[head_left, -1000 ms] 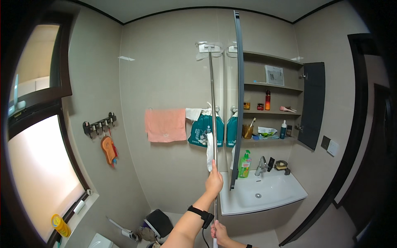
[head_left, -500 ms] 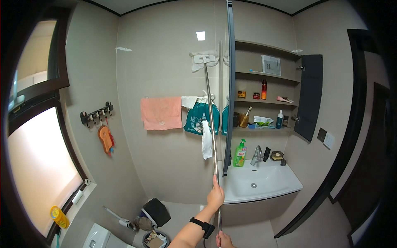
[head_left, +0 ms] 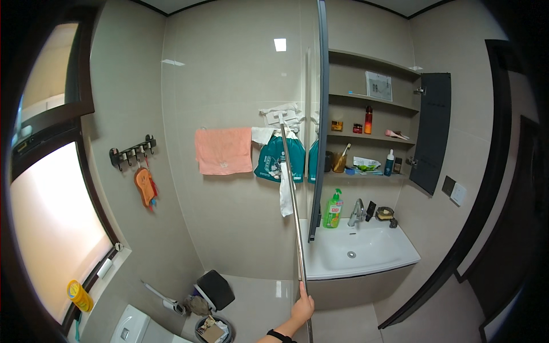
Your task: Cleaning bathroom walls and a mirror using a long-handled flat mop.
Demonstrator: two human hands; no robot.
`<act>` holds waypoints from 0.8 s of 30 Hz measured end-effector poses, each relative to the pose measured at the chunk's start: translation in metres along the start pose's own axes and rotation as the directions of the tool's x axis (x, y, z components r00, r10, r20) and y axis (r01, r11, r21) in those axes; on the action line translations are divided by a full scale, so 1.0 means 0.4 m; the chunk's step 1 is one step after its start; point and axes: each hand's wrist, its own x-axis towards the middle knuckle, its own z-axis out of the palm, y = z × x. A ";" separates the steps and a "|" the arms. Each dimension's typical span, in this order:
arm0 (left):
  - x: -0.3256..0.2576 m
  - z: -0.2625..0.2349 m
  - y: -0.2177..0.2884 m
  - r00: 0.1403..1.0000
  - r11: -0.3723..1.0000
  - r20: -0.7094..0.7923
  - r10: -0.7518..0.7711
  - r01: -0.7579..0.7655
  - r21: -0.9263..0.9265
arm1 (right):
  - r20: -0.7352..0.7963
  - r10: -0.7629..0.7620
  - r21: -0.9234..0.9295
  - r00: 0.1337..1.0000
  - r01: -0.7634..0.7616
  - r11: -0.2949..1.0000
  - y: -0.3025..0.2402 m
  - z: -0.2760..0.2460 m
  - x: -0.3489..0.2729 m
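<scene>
My left hand [head_left: 303,307], a dark band on its wrist, is closed round the metal pole of a flat mop [head_left: 294,206], with the index finger lying along the pole. The pole rises away from me to a white head wrapped in a pale cloth [head_left: 281,116], which rests against the tiled wall. Just below the head hang a teal bag [head_left: 270,160] and a white strip of cloth [head_left: 285,197], partly behind the pole. A pink towel [head_left: 223,151] hangs to their left. My right hand is out of the picture.
Close to the pole's right stands an opened mirror cabinet door [head_left: 320,114]. Beyond it are shelves of bottles and jars, and a white sink [head_left: 377,254] with a green soap bottle [head_left: 333,210]. A bin [head_left: 201,321] and a toilet [head_left: 134,328] are at lower left.
The mop head has slid down the wall to just above the teal bag. My left hand has come down and nearer with the pole; my right hand has left the view.
</scene>
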 end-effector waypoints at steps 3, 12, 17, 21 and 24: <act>0.003 0.010 -0.001 1.000 1.000 -0.004 0.005 -0.005 -0.023 | -0.002 0.027 0.022 1.000 -0.027 0.999 0.009 -0.010 0.006; 0.105 -0.072 0.042 0.956 0.969 -0.237 0.175 -0.210 -0.130 | -0.068 -0.115 0.016 0.991 0.117 0.993 -0.157 0.084 0.023; 0.274 -0.297 0.159 0.965 0.987 -0.208 0.162 -0.154 0.055 | 0.032 -0.267 0.024 0.963 0.266 0.964 -0.360 0.192 0.106; 0.411 -0.434 0.195 0.933 0.963 -0.243 0.264 -0.239 0.125 | 0.135 -0.291 0.104 0.947 0.279 0.955 -0.501 0.292 0.189; 0.495 -0.560 0.242 0.903 0.943 -0.284 0.322 -0.281 0.176 | 0.152 -0.296 0.153 0.943 0.274 0.950 -0.635 0.395 0.202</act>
